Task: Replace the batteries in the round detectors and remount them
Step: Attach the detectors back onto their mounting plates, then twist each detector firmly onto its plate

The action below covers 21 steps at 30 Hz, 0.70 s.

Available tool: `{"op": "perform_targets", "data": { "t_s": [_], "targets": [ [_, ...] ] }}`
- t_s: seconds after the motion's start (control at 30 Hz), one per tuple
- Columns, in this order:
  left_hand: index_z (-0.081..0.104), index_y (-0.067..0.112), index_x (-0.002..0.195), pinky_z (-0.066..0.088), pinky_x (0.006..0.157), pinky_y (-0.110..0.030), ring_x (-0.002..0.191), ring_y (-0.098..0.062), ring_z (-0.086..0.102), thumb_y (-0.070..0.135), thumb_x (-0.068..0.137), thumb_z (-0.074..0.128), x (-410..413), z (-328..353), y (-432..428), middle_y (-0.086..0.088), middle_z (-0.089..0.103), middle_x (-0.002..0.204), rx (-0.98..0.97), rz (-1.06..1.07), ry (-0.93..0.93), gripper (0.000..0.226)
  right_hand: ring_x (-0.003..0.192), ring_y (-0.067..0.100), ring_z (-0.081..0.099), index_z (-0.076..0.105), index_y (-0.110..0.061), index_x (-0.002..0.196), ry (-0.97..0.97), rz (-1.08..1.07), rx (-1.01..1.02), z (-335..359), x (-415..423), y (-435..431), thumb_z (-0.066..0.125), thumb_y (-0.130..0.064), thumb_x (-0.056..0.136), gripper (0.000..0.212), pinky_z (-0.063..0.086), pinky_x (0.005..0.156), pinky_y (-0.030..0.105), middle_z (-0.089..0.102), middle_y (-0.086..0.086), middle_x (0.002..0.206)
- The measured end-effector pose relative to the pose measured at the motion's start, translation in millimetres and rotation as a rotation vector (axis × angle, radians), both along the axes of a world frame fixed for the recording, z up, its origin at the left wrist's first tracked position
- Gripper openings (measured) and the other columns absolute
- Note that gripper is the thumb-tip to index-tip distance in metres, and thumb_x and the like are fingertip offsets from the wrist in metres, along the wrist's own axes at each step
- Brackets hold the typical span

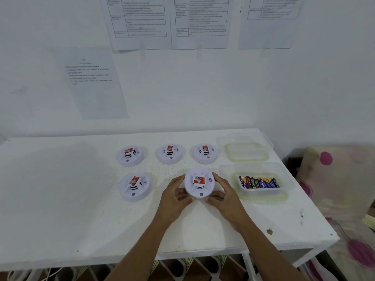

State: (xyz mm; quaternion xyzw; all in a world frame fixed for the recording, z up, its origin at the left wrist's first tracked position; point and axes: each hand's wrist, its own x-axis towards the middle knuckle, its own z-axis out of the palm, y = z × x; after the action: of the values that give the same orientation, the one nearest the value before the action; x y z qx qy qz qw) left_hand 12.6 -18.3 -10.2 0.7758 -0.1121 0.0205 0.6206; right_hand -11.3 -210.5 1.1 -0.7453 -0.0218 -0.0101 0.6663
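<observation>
Head view, looking down on a white painted surface (60,189) set against a white wall. Near the middle front, a round white plastic detector with a red label (199,184) sits between two hands. The left hand (178,196) grasps its left rim, fingers curled round the edge, and the right hand (222,196) grasps its right rim the same way. Whether it rests on the surface or is raised just off it cannot be told. Four more round white detectors lie apart from it, red labels up: the front-left detector (135,186) beside the left hand, then a row behind with the back-left detector (129,155), the back-middle detector (170,153) and the back-right detector (205,152). Just right of the right hand stands a clear plastic tub (263,194) holding a row of red, black and blue cylindrical batteries (259,182). Behind it lies a second clear plastic tub with a pale green rim (246,152). Printed paper sheets (142,21) hang on the wall.
</observation>
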Motion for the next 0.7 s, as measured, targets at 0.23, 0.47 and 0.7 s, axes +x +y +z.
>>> {"op": "perform_targets", "data": {
  "t_s": [0.23, 0.47, 0.7],
  "targets": [
    [0.053, 0.037, 0.125, 0.045, 0.086, -0.007, 0.109, 0.011, 0.057, 0.006, 0.079, 0.079, -1, 4, -3, 0.023, 0.059, 0.123, 0.064, 0.034, -0.028, 0.061, 0.108, 0.007, 0.06, 0.049, -0.037, 0.127, -0.144, -0.068, -0.226, -1, 3, 4, 0.078, -0.01, 0.077, 0.064, 0.054, 0.086, 0.022, 0.06, -0.005, 0.125],
    [0.063, 0.016, 0.121, 0.023, 0.089, 0.005, 0.098, 0.014, 0.048, 0.026, 0.074, 0.076, 4, 7, -6, 0.024, 0.054, 0.109, 0.336, 0.017, -0.116, 0.05, 0.102, 0.006, 0.058, 0.054, -0.025, 0.131, -0.19, -0.072, -0.485, -9, 5, -4, 0.078, -0.029, 0.076, 0.06, 0.052, 0.089, 0.028, 0.062, -0.011, 0.114],
    [0.056, 0.016, 0.135, 0.04, 0.108, -0.044, 0.119, -0.013, 0.057, 0.05, 0.075, 0.066, 10, -9, -1, 0.006, 0.063, 0.131, 0.526, 0.039, -0.12, 0.069, 0.103, 0.01, 0.053, 0.054, -0.02, 0.129, -0.211, -0.094, -0.576, -12, 6, -5, 0.076, -0.024, 0.078, 0.056, 0.046, 0.092, 0.027, 0.057, -0.011, 0.114]
  ]
}}
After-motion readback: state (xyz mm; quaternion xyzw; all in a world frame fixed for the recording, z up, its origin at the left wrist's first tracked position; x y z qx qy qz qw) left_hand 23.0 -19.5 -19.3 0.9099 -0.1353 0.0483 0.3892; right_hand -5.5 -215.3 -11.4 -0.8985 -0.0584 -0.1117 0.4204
